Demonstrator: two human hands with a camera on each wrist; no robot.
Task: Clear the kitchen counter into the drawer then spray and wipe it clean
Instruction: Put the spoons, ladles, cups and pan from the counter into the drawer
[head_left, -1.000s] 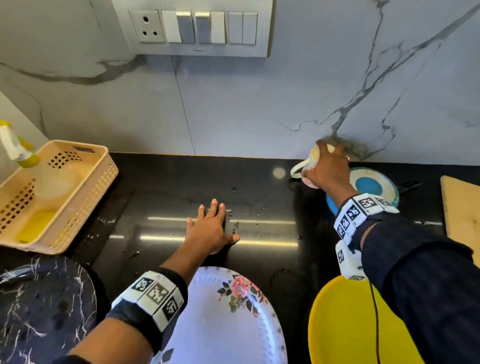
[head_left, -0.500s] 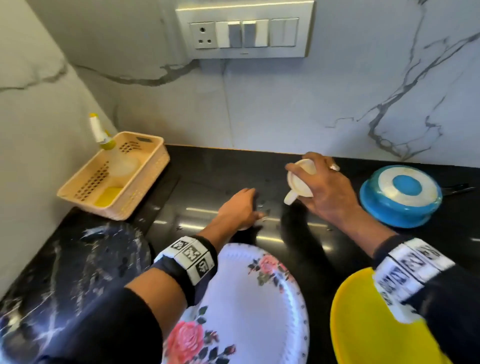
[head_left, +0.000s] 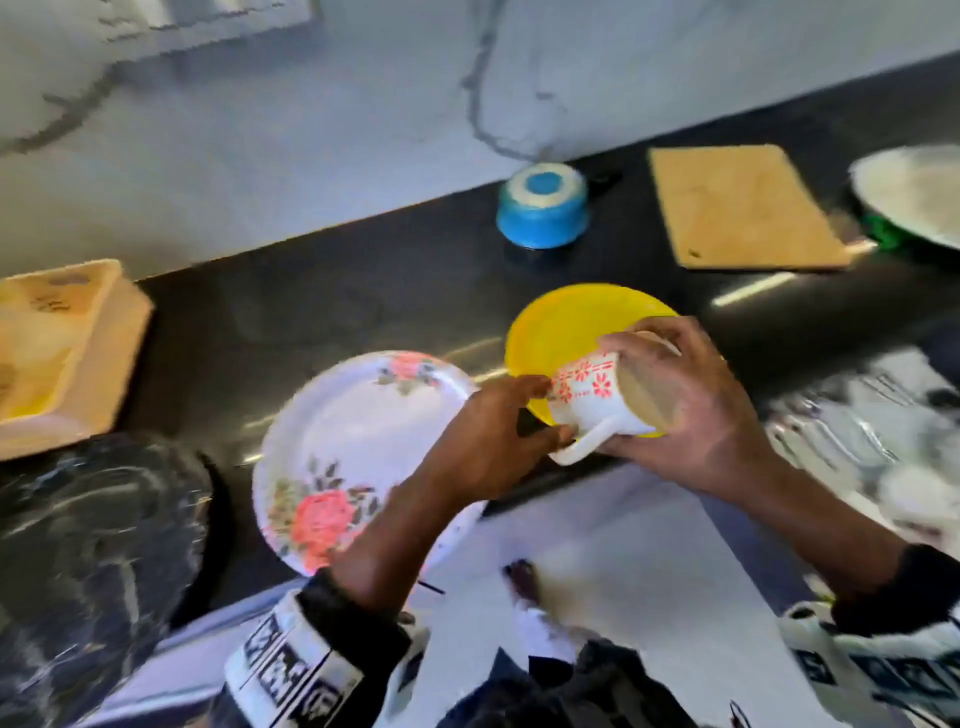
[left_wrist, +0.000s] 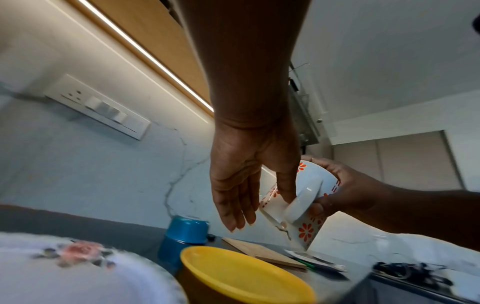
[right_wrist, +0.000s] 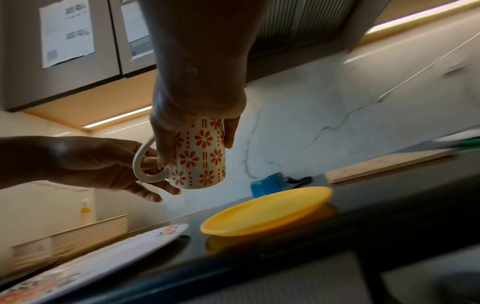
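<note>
A white mug (head_left: 592, 400) with orange flowers hangs tilted above the front edge of the black counter (head_left: 311, 301), over the yellow plate (head_left: 566, 332). My right hand (head_left: 675, 395) grips the mug by its rim end, fingers down its sides (right_wrist: 200, 156). My left hand (head_left: 498, 431) has come against the mug's base. Its thumb touches the handle (left_wrist: 306, 197), while its fingers are straight and apart from the mug (left_wrist: 241, 197). The head view is blurred.
A floral plate (head_left: 353, 441) and a black marbled plate (head_left: 88, 545) lie at the front left. A beige basket (head_left: 57, 353) sits far left. An upturned blue pot (head_left: 543, 210), a wooden board (head_left: 743, 208) and a white dish (head_left: 914, 192) stand behind. Blurred shiny items (head_left: 857, 426) show lower right.
My right hand carried the mug from the back wall to the counter's front, over the yellow plate. My left hand left the counter and met the mug. The view swung right.
</note>
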